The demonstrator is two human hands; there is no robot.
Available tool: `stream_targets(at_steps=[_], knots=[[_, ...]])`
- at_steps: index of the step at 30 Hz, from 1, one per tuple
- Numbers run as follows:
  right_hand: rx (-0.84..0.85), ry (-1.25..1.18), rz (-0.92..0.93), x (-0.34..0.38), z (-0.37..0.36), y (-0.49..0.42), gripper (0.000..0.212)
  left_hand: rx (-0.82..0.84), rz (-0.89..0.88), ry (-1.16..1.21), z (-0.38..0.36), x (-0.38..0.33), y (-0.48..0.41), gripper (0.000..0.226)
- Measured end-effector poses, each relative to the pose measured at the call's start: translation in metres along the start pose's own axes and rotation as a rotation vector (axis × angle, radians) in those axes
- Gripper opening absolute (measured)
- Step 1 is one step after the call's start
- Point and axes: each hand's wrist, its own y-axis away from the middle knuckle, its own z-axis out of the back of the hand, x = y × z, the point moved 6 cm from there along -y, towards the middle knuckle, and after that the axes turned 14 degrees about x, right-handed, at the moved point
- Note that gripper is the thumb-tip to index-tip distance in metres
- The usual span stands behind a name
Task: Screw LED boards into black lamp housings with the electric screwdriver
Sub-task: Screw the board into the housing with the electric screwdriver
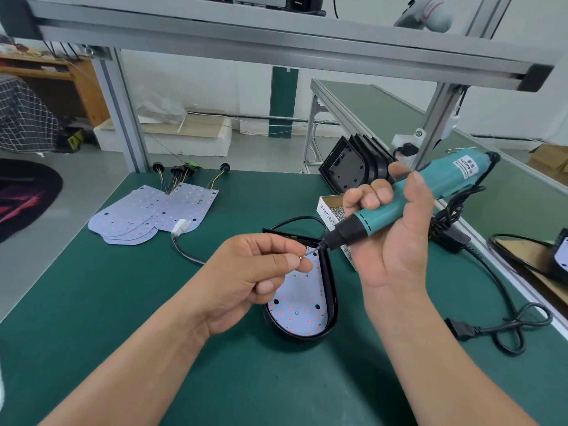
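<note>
The white LED board with red dots (298,305) lies inside the black oval lamp housing (330,290), low in the middle of the frame, on the green counter (123,318). The left hand (252,272) is just above the board's top end. Its grip is a pinch: thumb and first finger hold a tiny gold-coloured screw (299,258) up to the thin tip of the blue-green electric screwdriver (451,176). The right hand (390,250) has its grip wrapped around that tool, which leans down from the right of the frame.

A few things could go wrong, I think. The screw is very small, so it may slip out of the pinch or fall off the tip. Then it could drop into the housing or roll away over the counter. No hand holds the housing down, so a push from the tool might make it slide, and the board might shift inside it. If the tool goes in slanted like this, the screw may go in crooked. The tip may also skid and scratch the board or hit a little light. If the tool spins while the fingers are so close, they may get nipped. The black power cord (461,329) lies in loops at the lower right, and a tug on it could jerk the tool.
</note>
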Motion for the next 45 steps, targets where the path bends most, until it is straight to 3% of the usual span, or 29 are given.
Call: stream_targets(at_steps=[30,36,45], knots=[[0.017,0.105,-0.024,-0.005,0.003,0.002,0.013,-0.058,0.023,-0.008,0.001,0.005,-0.001,0.013],[0.041,0.203,-0.011,-0.008,-0.004,0.003,0.017,-0.156,0.002,-0.101,0.005,0.004,-0.001,0.013],[-0.1,0.093,0.001,-0.016,0.015,0.004,0.022,-0.191,0.0,-0.138,0.01,0.002,-0.001,0.022]])
